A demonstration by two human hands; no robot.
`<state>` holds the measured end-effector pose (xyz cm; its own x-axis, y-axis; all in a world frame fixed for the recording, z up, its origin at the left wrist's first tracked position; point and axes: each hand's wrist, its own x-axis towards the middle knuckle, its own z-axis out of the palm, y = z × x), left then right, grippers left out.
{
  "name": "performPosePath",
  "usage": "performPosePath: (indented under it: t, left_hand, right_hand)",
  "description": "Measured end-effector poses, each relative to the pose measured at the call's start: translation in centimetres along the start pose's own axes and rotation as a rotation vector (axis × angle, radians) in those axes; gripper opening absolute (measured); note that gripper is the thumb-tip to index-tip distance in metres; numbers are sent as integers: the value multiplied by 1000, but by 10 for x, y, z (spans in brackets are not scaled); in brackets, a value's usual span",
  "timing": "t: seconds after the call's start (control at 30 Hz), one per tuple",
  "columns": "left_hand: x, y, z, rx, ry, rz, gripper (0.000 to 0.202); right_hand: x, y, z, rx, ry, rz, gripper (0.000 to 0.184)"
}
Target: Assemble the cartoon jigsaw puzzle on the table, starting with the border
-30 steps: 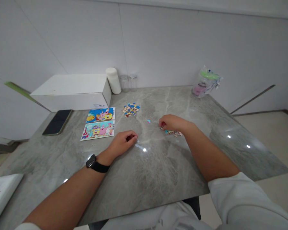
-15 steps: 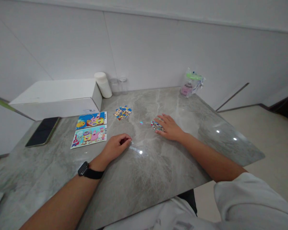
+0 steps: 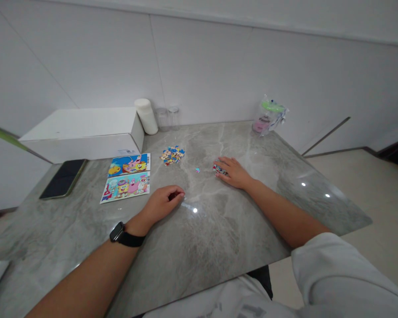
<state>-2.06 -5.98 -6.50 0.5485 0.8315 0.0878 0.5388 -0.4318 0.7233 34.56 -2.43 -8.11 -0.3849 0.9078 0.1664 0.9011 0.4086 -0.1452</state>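
Note:
My right hand [image 3: 234,173] lies palm down over a small pile of jigsaw puzzle pieces [image 3: 219,168], its fingers stretched out and covering part of the pile. My left hand [image 3: 164,203] rests on the table with its fingers curled in and the thumb close to the forefinger; no object shows in it. Between the two hands, farther back, lies a single light-blue puzzle piece [image 3: 198,170]. A second pile of puzzle pieces [image 3: 172,155], mostly blue and yellow, sits behind my left hand. Left of it are two cartoon picture cards [image 3: 126,187], one above the other.
A dark phone [image 3: 63,179] lies at the left on the grey marbled table [image 3: 212,247]. Along the wall stand a white box [image 3: 86,128], a white bottle [image 3: 146,117] and two clear jars [image 3: 168,119]. A plastic-wrapped cup with a green lid [image 3: 268,117] stands at the back right.
My right hand has drawn its fingers slightly closer together over the pile and hides more of it. My left hand rests in the same place; the view has shifted slightly.

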Motion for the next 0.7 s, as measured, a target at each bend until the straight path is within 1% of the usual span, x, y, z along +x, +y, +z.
performPosePath:
  t: [0.07, 0.17, 0.23, 0.3, 0.4, 0.5, 0.7]
  left_hand:
    - [0, 1, -1, 9, -5, -4, 27]
    - [-1, 1, -1, 3, -10, -18, 28]
    - [-1, 1, -2, -4, -12, -22, 28]
    - [-1, 2, -2, -6, -19, -18, 28]
    - [1, 4, -3, -1, -21, -17, 28]
    - [1, 7, -4, 3, -8, -17, 30]
    - [0, 7, -5, -3, -10, -16, 30]
  right_hand:
    - [-1, 10, -10, 61, 132, 19, 55]
    - [-9, 36, -32, 130, 389, 123, 43]
    - [-19, 55, -45, 126, 434, 177, 31]
    - [-30, 70, -53, 131, 388, 208, 24]
    - [-40, 80, -54, 143, 239, 174, 20]
    - [-39, 76, -48, 162, 128, 126, 17]
    - [-29, 59, -29, 181, 17, 33, 20]
